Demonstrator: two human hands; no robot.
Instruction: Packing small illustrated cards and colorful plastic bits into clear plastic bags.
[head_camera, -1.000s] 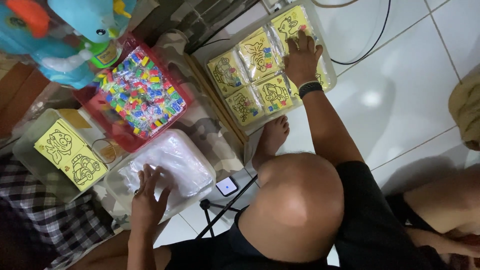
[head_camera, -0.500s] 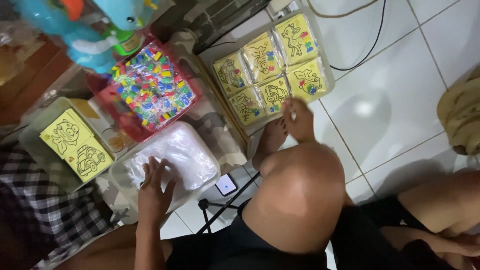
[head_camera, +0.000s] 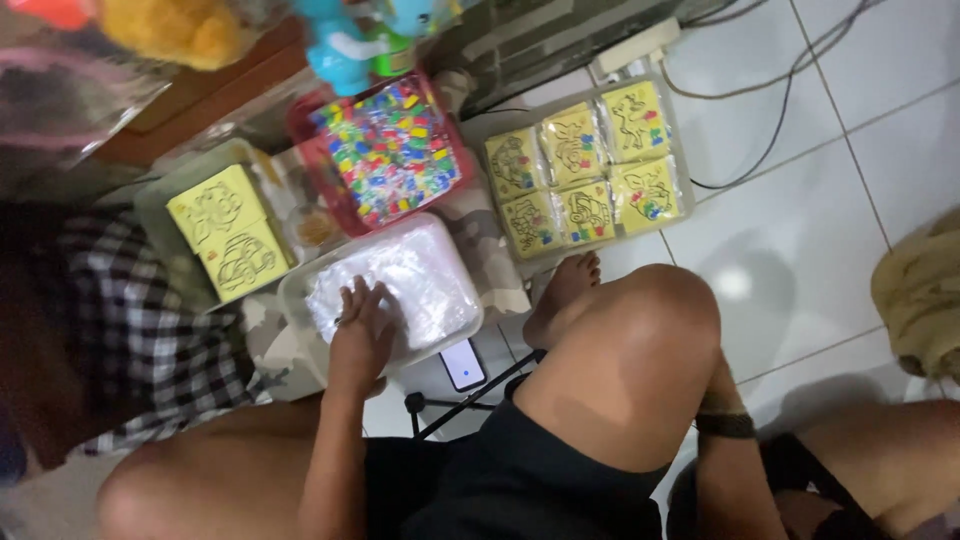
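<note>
My left hand (head_camera: 360, 330) lies flat with fingers apart on the white plastic bags inside a clear tub (head_camera: 455, 330), and it holds nothing. My right forearm with a black wristband (head_camera: 725, 425) runs up behind my raised knee (head_camera: 640, 340), and the hand itself is hidden. A clear tray (head_camera: 682, 150) of several yellow picture cards sits on the floor past my foot (head_camera: 565, 295). Left of that tray stands a red tub (head_camera: 310, 130) full of small colourful pieces.
Another clear tub (head_camera: 150, 205) with two yellow picture cards stands at the left, beside a plaid cloth (head_camera: 130, 330). A phone (head_camera: 463, 363) and black tripod legs (head_camera: 450, 410) lie near my knee. Cables (head_camera: 790, 120), a power strip (head_camera: 635, 45) and plush toys (head_camera: 340, 50) line the far side.
My right hand has drawn back from the tray of yellow cards and gone out of sight behind my knee. My left hand has stayed on the plastic bags.
</note>
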